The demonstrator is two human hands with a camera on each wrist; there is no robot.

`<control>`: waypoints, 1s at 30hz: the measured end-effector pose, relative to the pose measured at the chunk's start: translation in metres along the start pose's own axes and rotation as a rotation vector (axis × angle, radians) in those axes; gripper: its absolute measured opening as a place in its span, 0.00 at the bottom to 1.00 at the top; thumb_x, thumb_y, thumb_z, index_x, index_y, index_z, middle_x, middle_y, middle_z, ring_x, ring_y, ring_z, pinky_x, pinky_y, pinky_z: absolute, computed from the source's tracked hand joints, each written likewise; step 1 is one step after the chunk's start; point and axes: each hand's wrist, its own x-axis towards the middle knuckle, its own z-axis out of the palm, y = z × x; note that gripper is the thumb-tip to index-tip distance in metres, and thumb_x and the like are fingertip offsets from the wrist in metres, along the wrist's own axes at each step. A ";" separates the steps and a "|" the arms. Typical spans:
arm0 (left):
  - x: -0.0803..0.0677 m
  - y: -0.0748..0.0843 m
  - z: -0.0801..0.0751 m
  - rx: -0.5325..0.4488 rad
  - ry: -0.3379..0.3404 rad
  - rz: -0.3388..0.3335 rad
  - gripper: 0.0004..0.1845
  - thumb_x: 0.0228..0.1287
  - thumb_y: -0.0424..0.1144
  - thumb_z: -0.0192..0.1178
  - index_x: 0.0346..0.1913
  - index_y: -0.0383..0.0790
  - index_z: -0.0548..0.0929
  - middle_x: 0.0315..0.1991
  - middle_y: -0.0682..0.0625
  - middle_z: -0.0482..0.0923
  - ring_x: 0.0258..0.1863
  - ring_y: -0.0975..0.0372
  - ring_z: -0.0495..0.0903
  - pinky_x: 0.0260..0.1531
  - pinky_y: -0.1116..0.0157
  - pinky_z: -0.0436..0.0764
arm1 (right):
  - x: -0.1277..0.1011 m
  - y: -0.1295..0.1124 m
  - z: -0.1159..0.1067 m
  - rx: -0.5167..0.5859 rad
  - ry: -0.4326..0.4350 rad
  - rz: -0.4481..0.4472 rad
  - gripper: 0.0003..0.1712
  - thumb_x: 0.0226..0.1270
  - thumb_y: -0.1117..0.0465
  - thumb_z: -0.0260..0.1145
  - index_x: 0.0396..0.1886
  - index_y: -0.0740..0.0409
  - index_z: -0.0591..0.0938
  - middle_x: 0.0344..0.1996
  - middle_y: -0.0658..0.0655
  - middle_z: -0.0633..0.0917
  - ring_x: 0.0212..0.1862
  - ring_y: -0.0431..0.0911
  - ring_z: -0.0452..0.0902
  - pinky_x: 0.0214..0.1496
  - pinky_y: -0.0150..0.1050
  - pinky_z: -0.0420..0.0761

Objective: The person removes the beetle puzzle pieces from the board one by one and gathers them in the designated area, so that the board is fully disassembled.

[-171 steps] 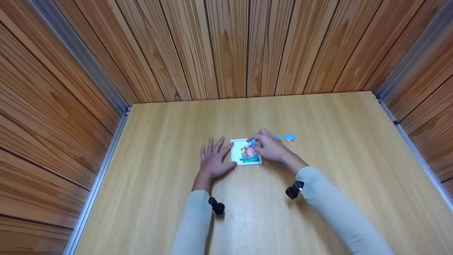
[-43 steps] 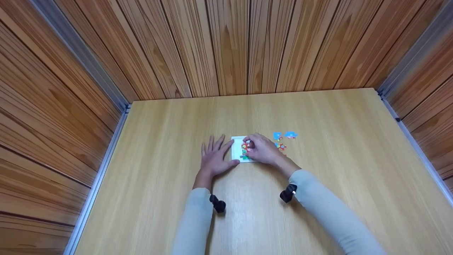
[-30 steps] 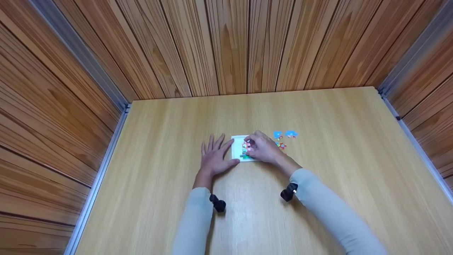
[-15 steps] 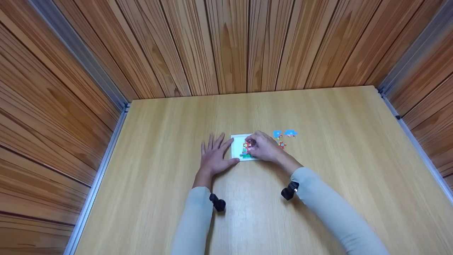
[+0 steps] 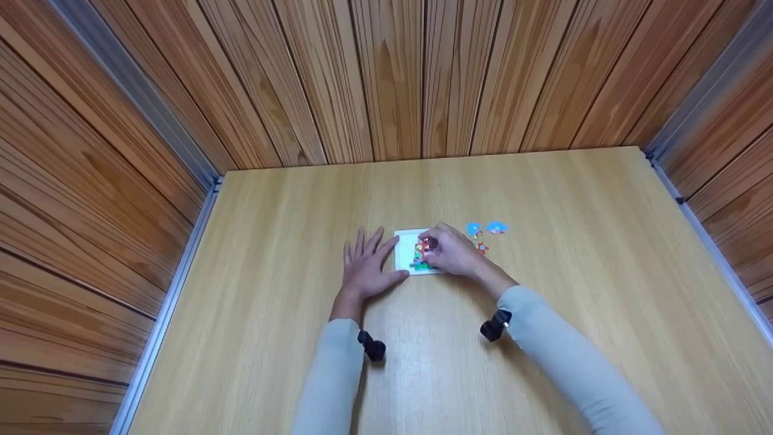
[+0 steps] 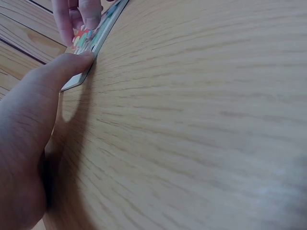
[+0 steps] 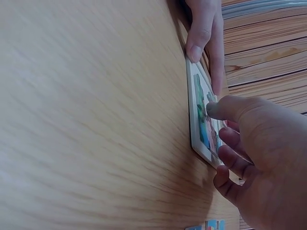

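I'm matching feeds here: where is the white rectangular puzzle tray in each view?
Head: the white rectangular puzzle tray is near the centre, its right part hidden by the right hand.
Left wrist: upper left, seen at a low angle.
Right wrist: right of centre, its long pale rim running nearly upright.
Shared landmark: the left hand, its thumb at the tray's edge.

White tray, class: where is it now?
In the head view, the white tray lies between the left hand and the loose pieces, partly hidden by the right hand.

White tray (image 5: 403, 254), blue-and-red piece (image 5: 496, 227), tan wood-grained table (image 5: 290, 241).
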 end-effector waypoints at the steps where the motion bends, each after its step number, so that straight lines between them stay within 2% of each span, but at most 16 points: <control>1: 0.000 0.000 0.000 0.003 -0.001 -0.001 0.51 0.68 0.76 0.63 0.90 0.67 0.63 0.97 0.52 0.43 0.96 0.43 0.29 0.90 0.31 0.26 | -0.001 -0.004 -0.003 0.008 -0.009 0.012 0.28 0.67 0.62 0.77 0.66 0.65 0.87 0.47 0.60 0.84 0.47 0.51 0.79 0.49 0.41 0.78; 8: -0.001 0.002 0.000 0.008 -0.008 -0.011 0.50 0.68 0.76 0.62 0.90 0.67 0.63 0.97 0.52 0.43 0.96 0.43 0.29 0.90 0.31 0.26 | -0.009 -0.024 -0.013 -0.001 -0.035 0.054 0.28 0.70 0.64 0.77 0.68 0.67 0.86 0.50 0.64 0.85 0.51 0.54 0.81 0.55 0.44 0.79; 12: -0.003 0.006 -0.003 0.000 -0.006 -0.008 0.50 0.68 0.74 0.63 0.90 0.66 0.63 0.97 0.50 0.45 0.96 0.41 0.31 0.90 0.29 0.28 | -0.011 -0.023 -0.015 -0.018 -0.026 0.045 0.27 0.71 0.64 0.76 0.68 0.68 0.86 0.50 0.64 0.86 0.51 0.54 0.81 0.55 0.43 0.78; 18: -0.005 0.009 -0.005 -0.005 -0.007 -0.009 0.49 0.69 0.73 0.62 0.90 0.65 0.64 0.97 0.50 0.45 0.96 0.41 0.31 0.90 0.29 0.27 | -0.015 -0.013 -0.017 0.035 -0.013 0.027 0.27 0.73 0.64 0.74 0.69 0.68 0.85 0.53 0.64 0.85 0.52 0.52 0.80 0.55 0.41 0.79; 22: -0.007 0.010 -0.005 -0.001 -0.002 -0.007 0.48 0.70 0.71 0.62 0.90 0.64 0.64 0.97 0.50 0.45 0.96 0.41 0.31 0.90 0.30 0.26 | -0.017 -0.013 -0.022 0.058 -0.030 0.069 0.27 0.77 0.64 0.72 0.72 0.65 0.84 0.54 0.63 0.84 0.54 0.53 0.81 0.56 0.41 0.80; 25: -0.008 0.012 -0.006 0.009 0.002 -0.010 0.48 0.71 0.71 0.63 0.90 0.63 0.64 0.97 0.50 0.45 0.96 0.41 0.31 0.90 0.30 0.27 | -0.019 -0.019 -0.026 0.051 -0.048 0.134 0.27 0.80 0.64 0.71 0.75 0.64 0.83 0.56 0.64 0.83 0.56 0.54 0.80 0.56 0.41 0.78; 30: -0.004 0.006 -0.003 -0.003 0.000 -0.007 0.50 0.69 0.74 0.63 0.90 0.66 0.63 0.97 0.52 0.43 0.96 0.42 0.30 0.91 0.31 0.26 | -0.020 -0.018 -0.033 0.067 -0.045 0.158 0.28 0.82 0.62 0.71 0.77 0.62 0.81 0.59 0.64 0.82 0.59 0.56 0.81 0.58 0.42 0.79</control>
